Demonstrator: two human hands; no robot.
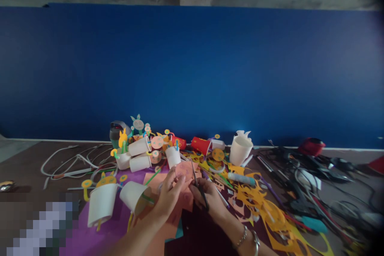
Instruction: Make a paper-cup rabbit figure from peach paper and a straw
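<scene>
My left hand (173, 187) pinches a small piece of salmon-pink paper (183, 171) with drawn lines on it. Black-handled scissors (199, 190) are in my right hand (210, 197), their blades pointing up along the paper's right edge. Whether the blades touch the paper I cannot tell. Below both hands lie larger salmon-pink sheets (174, 222) over purple paper (81, 230). Left of my left hand, a white paper cup (132, 195) lies tilted with green strips on it. Another white cup (102, 205) bears an orange paper face.
Several decorated cups (139, 163) crowd the back, with red cups (200, 145) and a tall white cup (241, 150). Orange paper scraps (258, 204) spread right of my hands. Black cables and a glue gun (306, 192) lie far right; white cables (79, 160) lie left. A blue panel (192, 68) stands behind.
</scene>
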